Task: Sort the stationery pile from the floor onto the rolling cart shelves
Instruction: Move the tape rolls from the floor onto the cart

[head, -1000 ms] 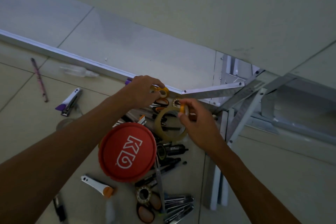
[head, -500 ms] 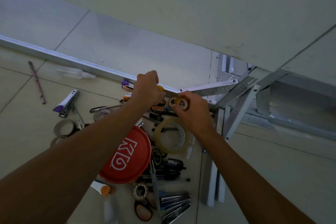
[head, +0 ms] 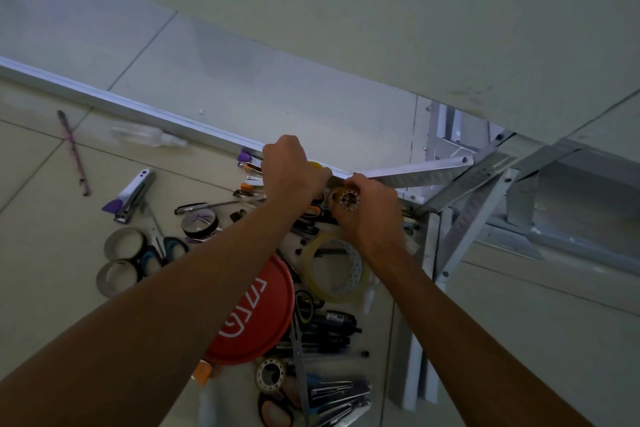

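Note:
My right hand [head: 372, 215] pinches a small tape roll [head: 347, 199] with a perforated core, above the stationery pile on the floor. My left hand [head: 291, 172] is curled around a yellow tape roll [head: 316, 166], of which only an edge shows. Both hands sit close together at the white frame rail [head: 415, 172] of the cart. Below them lie a large clear tape roll [head: 334, 269], a red round lid [head: 258, 319], black markers [head: 329, 322], scissors [head: 159, 250] and staplers [head: 133, 194].
Grey tape rolls [head: 119, 262] and a dark tape roll [head: 201, 222] lie left of the pile. A pink pencil [head: 74, 152] and a clear bottle [head: 149, 135] lie far left. Metal clips [head: 341, 399] and another small tape roll [head: 270, 374] sit at the bottom. Crossed metal struts [head: 478, 198] stand to the right.
Both hands have lifted away from the pile toward the frame rail. My right hand raised the small tape roll, leaving the large clear roll on the floor.

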